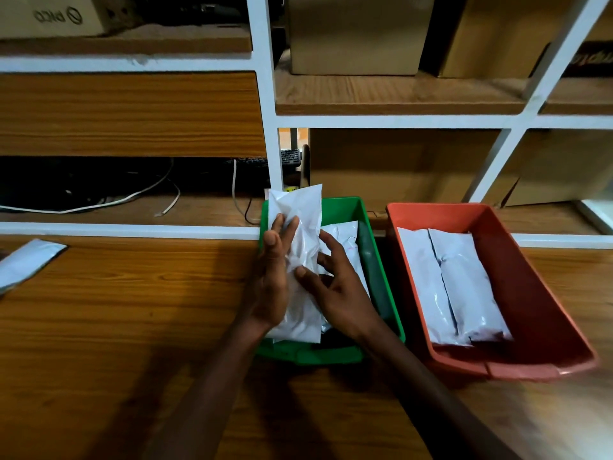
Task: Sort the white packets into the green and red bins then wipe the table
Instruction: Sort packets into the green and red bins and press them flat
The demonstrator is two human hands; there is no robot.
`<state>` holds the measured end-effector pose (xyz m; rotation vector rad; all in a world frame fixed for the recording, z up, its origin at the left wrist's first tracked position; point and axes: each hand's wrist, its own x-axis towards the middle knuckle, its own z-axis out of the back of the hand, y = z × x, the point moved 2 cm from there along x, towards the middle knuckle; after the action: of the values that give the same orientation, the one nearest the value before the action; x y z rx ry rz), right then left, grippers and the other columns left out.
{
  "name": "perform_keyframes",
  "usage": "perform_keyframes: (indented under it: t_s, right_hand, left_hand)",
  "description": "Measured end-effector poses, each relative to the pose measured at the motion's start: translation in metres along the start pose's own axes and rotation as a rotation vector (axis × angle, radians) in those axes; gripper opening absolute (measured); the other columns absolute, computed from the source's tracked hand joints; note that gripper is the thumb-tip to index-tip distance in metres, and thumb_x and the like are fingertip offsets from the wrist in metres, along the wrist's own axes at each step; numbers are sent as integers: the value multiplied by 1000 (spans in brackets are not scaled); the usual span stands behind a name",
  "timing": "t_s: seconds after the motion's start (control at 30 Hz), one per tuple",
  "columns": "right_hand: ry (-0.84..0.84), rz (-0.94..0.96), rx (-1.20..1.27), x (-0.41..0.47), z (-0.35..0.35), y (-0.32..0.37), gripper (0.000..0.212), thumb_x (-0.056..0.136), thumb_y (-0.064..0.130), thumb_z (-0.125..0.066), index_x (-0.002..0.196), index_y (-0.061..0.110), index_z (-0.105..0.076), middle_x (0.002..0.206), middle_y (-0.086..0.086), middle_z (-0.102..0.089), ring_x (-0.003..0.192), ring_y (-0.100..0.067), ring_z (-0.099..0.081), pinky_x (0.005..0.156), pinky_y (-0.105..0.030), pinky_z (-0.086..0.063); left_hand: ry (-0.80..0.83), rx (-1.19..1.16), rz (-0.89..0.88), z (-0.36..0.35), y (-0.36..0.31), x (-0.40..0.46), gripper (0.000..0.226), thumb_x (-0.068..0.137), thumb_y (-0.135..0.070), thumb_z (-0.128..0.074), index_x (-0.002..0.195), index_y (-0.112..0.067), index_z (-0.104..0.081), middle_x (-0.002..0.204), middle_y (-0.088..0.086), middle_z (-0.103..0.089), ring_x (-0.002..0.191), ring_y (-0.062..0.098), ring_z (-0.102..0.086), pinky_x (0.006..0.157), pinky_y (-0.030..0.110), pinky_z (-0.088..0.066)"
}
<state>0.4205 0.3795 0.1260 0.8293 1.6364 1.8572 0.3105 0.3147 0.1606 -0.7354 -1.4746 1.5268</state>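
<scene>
A white packet (300, 220) stands tilted over the left side of the green bin (381, 293). My left hand (273, 280) grips its left edge, and my right hand (335, 283) presses its right side with thumb and fingers. Another white packet (346, 240) lies in the green bin, partly hidden behind my hands. Two white packets (457, 280) lie side by side in the red bin (537, 307) to the right. One more white packet (25, 263) lies on the wooden table (116, 327) at the far left edge.
A white-framed shelf unit (268, 121) rises right behind the bins, holding cardboard boxes (355, 34) and loose cables (99, 200). The bins stand against its lower rail.
</scene>
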Motion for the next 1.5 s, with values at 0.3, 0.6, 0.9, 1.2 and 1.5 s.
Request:
perform_keyframes:
  t_s: [0.3,0.6,0.9,1.2,1.5]
  right_hand:
    - [-164,8,-102,18,2,-12,67,88,25,-76,141,41,-41,129,25,-62,115,-2,-62,98,-49,-54]
    - [-156,-152,-133,51,13,-32,56,91,7,-65,137,29,-43,124,-3,-64,98,-4,-65,85,-27,-54]
    - [-19,-500,-502,87,-12,-51,55,88,20,-64,133,8,-34,120,-21,-61,111,-38,-62,91,-45,-54]
    - [20,-124,-1199,71,-14,-31,55,97,43,-55,134,4,-41,132,-18,-49,123,-39,-49,92,-44,-46]
    - [416,-236,-1389,67,-20,-90,80,96,72,-11,160,28,9,166,-9,23,152,-32,23,120,-61,10]
  left_hand:
    - [-16,110,-26,7,2,-6,94,73,-95,-5,145,-45,-40,163,-23,-17,139,-23,-13,96,-8,-18]
    - [-120,362,-41,34,22,1,80,78,-91,0,142,-52,-27,165,-14,-17,152,0,-8,126,35,-13]
    - [-129,325,-60,39,27,6,59,87,-83,-8,136,-59,-31,164,-14,-21,150,-1,-14,125,40,-19]
    - [-149,363,-65,51,38,10,78,91,-76,-9,153,-35,-33,160,-25,-15,151,-1,-13,123,45,-23]
    - [-118,398,-57,45,38,7,75,91,-73,-8,153,-36,-28,165,-14,-15,152,2,-9,125,44,-17]
